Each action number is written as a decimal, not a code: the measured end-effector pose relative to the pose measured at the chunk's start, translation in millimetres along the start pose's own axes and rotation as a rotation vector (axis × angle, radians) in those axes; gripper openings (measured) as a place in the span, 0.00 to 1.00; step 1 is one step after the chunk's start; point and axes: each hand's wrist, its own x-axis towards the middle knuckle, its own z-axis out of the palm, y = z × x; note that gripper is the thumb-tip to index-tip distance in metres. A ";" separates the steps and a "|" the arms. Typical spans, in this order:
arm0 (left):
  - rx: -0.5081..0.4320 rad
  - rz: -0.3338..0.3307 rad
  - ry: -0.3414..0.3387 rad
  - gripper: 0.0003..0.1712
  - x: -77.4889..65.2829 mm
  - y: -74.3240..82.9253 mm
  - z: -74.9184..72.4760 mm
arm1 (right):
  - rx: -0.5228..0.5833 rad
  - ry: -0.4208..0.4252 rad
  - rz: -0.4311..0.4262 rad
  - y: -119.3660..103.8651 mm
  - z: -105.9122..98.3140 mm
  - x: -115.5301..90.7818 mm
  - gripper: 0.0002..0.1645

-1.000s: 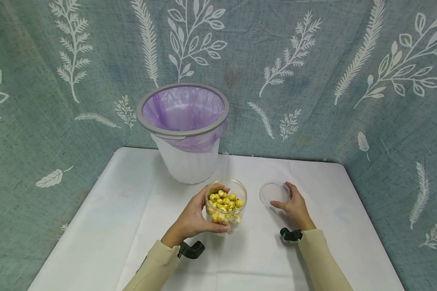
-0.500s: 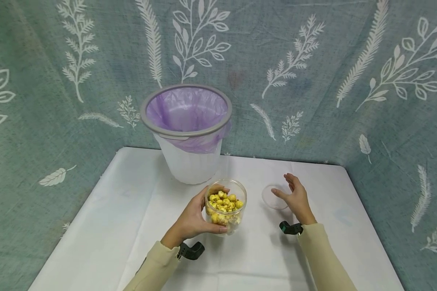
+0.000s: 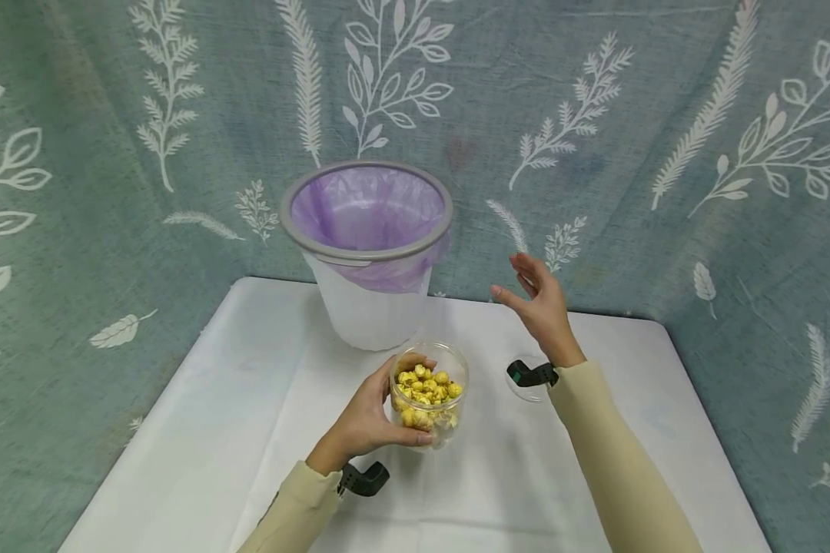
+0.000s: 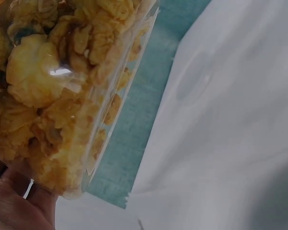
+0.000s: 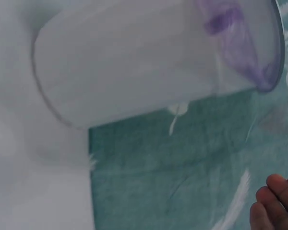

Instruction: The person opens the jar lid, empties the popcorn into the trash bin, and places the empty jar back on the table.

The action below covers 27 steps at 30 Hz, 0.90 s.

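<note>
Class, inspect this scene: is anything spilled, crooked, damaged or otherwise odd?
Nothing stands out: the bin stands upright, the popcorn sits inside the clear jar in the left hand, and the partly hidden lid lies on the table.

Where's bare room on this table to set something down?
The table is bare from its left edge to the bin and left sleeve; between the sleeves, in front of the jar; and from right sleeve to right edge. The middle is crowded: bin, jar, left hand, lid partly behind a wrist device.
</note>
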 end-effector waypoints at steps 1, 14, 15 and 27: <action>0.001 0.002 0.001 0.58 -0.8 0.3 -1.2 | 0.005 -0.006 -0.021 -6.7 4.7 5.6 0.47; 0.053 -0.001 0.042 0.61 -11.6 12.1 -17.5 | 0.156 0.009 -0.122 -53.7 62.5 66.3 0.42; 0.062 -0.001 0.046 0.61 -12.6 13.4 -19.2 | 0.164 0.018 -0.125 -55.1 66.3 68.3 0.42; 0.107 0.059 0.086 0.56 -20.4 26.7 -55.6 | 0.256 0.065 -0.209 -60.4 88.1 75.3 0.40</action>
